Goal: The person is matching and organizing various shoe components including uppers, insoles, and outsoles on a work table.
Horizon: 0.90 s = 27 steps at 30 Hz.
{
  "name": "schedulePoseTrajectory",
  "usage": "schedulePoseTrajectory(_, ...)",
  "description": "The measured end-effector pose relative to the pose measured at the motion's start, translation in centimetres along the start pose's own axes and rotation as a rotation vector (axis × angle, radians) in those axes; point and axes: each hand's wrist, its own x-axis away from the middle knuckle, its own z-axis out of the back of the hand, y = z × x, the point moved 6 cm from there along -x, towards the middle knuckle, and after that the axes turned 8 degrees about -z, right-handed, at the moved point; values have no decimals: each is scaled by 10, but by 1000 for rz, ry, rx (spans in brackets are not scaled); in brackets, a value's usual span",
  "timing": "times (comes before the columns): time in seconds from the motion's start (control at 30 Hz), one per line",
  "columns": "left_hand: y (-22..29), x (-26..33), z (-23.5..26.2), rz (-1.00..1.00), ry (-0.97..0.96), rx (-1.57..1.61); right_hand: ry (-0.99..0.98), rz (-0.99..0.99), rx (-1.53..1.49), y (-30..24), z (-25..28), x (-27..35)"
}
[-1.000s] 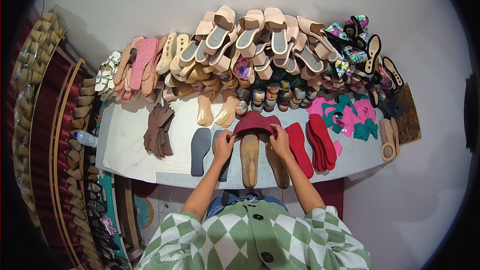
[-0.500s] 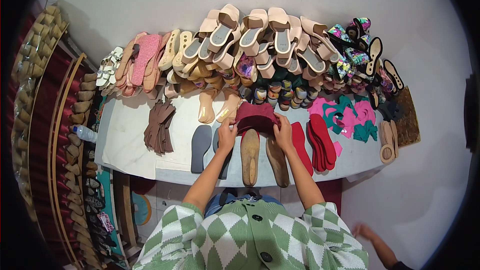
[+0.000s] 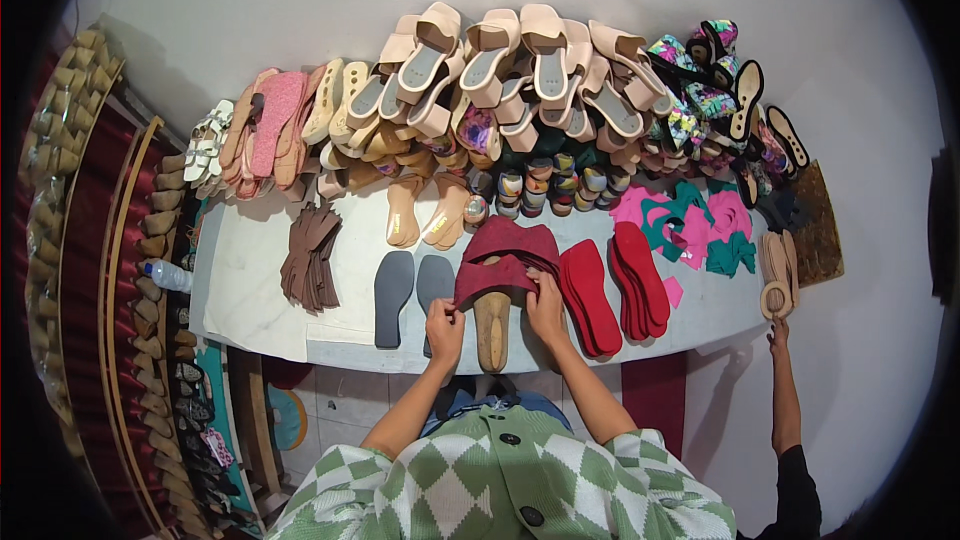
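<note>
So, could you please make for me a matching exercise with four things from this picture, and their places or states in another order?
1. curved maroon fabric piece
2. foot-shaped wooden last
3. bundle of dark brown strips
4. flat bright red soles

A. stacked to the right of the right hand
B. toward the left end of the table
C. held by the left hand and the right hand
D. partly hidden by the held piece

Pairs: 1-C, 2-D, 3-B, 4-A

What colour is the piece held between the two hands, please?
The held piece is maroon, best seen in the head view.
</note>
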Motion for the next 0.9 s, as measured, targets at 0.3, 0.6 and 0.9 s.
schedulePoseTrajectory(0.3,-5,-14,-4,64,-150,-151,-107,-34,169,-2,-8,12)
schedulePoseTrajectory(0.6,22,-12,-7,-142,-272,-571,-203,-241,212,0,-29,32)
schedulePoseTrajectory(0.9,21,-5,-14,-177,-336,-472,-269,-241,209,8,-41,46)
